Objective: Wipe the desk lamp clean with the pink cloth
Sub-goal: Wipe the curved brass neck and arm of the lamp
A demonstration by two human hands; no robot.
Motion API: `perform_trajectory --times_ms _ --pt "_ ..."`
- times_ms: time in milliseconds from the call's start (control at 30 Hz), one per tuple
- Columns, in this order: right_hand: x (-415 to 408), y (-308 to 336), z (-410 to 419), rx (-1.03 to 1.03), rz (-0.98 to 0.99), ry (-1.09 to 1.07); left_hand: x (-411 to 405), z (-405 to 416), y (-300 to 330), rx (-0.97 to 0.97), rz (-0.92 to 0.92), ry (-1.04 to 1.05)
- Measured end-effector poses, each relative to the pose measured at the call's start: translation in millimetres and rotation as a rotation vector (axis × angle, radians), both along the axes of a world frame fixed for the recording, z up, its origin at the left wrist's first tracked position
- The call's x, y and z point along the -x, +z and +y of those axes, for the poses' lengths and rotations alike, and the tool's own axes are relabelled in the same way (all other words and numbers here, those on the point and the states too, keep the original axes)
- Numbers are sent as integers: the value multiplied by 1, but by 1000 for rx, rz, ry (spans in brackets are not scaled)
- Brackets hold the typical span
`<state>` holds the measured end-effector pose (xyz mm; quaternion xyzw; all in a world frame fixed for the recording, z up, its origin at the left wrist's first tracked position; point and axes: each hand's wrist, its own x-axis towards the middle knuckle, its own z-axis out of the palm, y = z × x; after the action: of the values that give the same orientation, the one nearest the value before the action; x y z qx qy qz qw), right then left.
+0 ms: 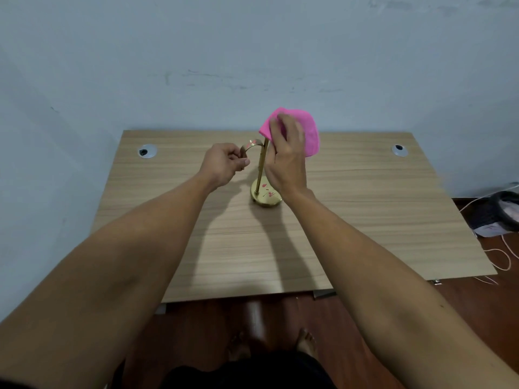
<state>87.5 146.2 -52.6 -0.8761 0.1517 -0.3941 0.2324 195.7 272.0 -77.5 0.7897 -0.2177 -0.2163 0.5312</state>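
A small brass desk lamp (261, 175) stands upright near the middle of the wooden desk (365, 209). Its thin stem rises from a round base (266, 196) that carries red smudges. At the top, the stem bends left into a curved head. My left hand (224, 164) pinches the end of that curved head. My right hand (286, 158) holds the bunched pink cloth (306, 133) at the top of the stem, on its right side. The hand hides part of the cloth and the upper stem.
Two round cable grommets sit in the desk's far corners, one on the left (147, 151) and one on the right (399, 150). A pale wall runs just behind the desk. To the right, on the dark floor, lie a bag (502, 211) and loose cords (502, 259).
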Motion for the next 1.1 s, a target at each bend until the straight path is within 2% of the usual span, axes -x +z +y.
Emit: perform_trajectory --times_ms 100,200,267,433,500,567,667,733,833,933,1000,1100 --pt "11 -15 4 62 -7 48 1 0 1 22 2 4" --pt "23 -26 7 -123 25 -38 1 1 2 19 9 0" --pt "29 -25 12 -401 -38 -116 0 2 2 12 10 -6" --pt "17 16 17 -1294 -315 -291 -1 2 3 -16 -5 -13" --pt "6 41 15 -1508 -466 -283 -3 2 2 -50 -37 -18" --pt "-4 61 12 -1607 -556 -278 -5 1 2 -93 -102 -32" --pt "-14 74 13 -1639 -563 -282 -5 1 1 -136 -224 -67" --pt "-20 70 19 -1528 -473 -270 -2 1 1 -124 -243 -67" --pt "-19 50 26 -1332 -337 -126 2 1 2 -115 -249 -44" --pt "-12 20 21 -1219 -102 -27 -1 2 2 -130 -252 -41" --pt "-7 9 16 -1211 -26 -59 -3 3 3 -113 -211 -34" --pt "6 15 22 -1087 -103 -276 0 5 5 -92 -168 -6"
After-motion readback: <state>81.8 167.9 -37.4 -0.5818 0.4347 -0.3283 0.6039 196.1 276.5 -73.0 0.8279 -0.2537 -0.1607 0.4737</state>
